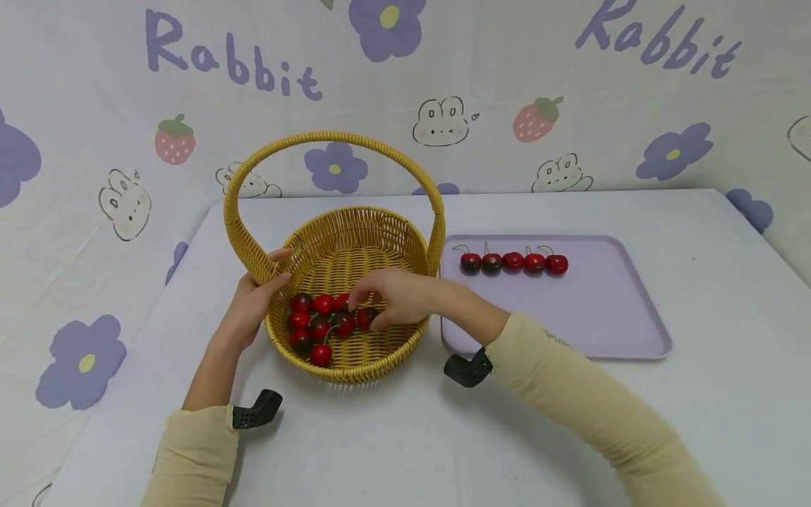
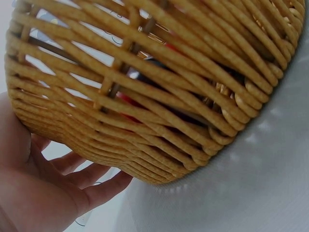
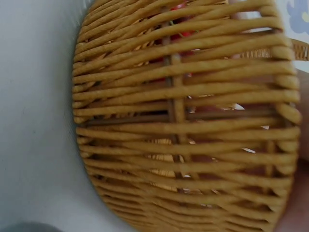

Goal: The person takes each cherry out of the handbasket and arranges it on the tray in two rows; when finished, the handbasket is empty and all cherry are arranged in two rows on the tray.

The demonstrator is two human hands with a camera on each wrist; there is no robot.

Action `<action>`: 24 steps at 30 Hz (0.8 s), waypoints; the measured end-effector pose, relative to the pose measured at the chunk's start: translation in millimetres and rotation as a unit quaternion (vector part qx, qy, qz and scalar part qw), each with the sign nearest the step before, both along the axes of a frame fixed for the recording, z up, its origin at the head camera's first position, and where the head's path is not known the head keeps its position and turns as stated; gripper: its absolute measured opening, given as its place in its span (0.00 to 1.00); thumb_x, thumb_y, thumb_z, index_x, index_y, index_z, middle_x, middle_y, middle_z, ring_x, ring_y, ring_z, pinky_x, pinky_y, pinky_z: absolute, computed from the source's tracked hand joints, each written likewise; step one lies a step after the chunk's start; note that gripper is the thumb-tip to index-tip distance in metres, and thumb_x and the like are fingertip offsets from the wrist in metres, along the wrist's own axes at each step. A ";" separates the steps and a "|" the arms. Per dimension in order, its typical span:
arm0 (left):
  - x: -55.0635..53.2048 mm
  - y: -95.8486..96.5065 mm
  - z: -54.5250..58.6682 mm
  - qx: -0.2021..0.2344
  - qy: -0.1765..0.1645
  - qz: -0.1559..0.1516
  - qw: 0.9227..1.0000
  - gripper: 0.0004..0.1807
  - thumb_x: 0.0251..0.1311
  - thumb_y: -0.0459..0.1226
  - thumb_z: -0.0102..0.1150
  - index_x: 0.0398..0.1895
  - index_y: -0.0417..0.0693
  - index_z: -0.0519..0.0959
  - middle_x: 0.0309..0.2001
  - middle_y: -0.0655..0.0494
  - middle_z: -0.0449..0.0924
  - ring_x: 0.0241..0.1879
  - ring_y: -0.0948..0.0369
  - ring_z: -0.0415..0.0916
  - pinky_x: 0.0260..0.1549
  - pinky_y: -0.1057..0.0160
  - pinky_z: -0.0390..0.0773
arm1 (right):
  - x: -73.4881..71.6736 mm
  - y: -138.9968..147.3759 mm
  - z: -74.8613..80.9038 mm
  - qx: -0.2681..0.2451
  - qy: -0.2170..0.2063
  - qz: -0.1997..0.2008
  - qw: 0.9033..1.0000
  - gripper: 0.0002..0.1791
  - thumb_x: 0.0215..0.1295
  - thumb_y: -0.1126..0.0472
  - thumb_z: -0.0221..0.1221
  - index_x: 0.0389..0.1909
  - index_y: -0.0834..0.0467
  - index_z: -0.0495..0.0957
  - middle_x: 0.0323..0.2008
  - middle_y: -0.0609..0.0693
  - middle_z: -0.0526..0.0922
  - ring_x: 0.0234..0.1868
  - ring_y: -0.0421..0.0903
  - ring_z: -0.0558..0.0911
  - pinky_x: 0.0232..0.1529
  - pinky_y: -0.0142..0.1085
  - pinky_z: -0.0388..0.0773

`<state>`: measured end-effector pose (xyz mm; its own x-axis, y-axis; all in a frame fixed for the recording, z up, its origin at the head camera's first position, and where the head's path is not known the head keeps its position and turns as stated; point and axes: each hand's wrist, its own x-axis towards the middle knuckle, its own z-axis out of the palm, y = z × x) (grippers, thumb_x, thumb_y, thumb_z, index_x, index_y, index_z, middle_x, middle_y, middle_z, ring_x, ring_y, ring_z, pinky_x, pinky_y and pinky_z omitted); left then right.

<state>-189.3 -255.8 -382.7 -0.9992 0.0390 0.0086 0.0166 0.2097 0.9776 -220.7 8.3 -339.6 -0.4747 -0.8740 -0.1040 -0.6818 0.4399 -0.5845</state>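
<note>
A yellow wicker basket (image 1: 345, 373) with a tall arched handle stands on the table, several dark red cherries (image 1: 319, 354) in its left and front part. My left hand (image 1: 249, 303) grips the basket's left rim by the foot of the handle. In the left wrist view, the fingers of that left hand (image 2: 53, 188) lie against the outside of the weave (image 2: 145, 96). Reaching over the right rim, my right hand (image 1: 395, 296) has thumb and fingers around a cherry (image 1: 365, 318) inside. The wicker wall (image 3: 183, 130) mostly hides this hand in the right wrist view.
Right of the basket lies a pale purple tray (image 1: 570, 331). Several stemmed cherries (image 1: 513, 263) form a row near its back edge. A cloth (image 1: 494, 56) printed with rabbits and flowers hangs behind the white table (image 1: 380, 451). The basket's handle (image 1: 336, 136) arches above the hands.
</note>
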 end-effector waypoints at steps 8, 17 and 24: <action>0.0 0.4 0.5 -0.001 -0.001 0.001 1.000 0.25 0.72 0.35 0.44 0.71 0.45 0.59 0.71 0.43 0.53 0.68 0.48 0.52 0.64 0.44 0.50 | -0.9 -9.2 -5.7 0.030 -0.004 -0.014 0.999 0.17 0.59 0.68 0.64 0.50 0.60 0.77 0.48 0.52 0.78 0.52 0.48 0.74 0.54 0.34 0.69; 0.3 0.3 0.7 0.001 -0.002 0.001 1.000 0.26 0.72 0.35 0.44 0.71 0.45 0.59 0.71 0.43 0.54 0.68 0.48 0.53 0.64 0.45 0.51 | -3.1 -16.7 -11.2 0.060 0.001 -0.033 0.998 0.16 0.58 0.67 0.65 0.48 0.58 0.77 0.45 0.49 0.77 0.48 0.45 0.73 0.52 0.34 0.69; 0.2 0.4 0.8 -0.001 0.002 0.000 1.000 0.26 0.72 0.35 0.44 0.71 0.45 0.59 0.70 0.42 0.54 0.68 0.48 0.53 0.64 0.44 0.51 | -4.5 -13.8 -5.7 0.052 -0.010 -0.038 0.998 0.16 0.59 0.67 0.65 0.49 0.58 0.77 0.43 0.48 0.77 0.47 0.45 0.73 0.49 0.34 0.70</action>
<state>-189.1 -255.3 -381.9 -0.9992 0.0395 0.0118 0.0199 0.2114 0.9772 -225.2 -5.4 -345.3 -0.5360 -0.8197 -0.2020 -0.6329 0.5485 -0.5465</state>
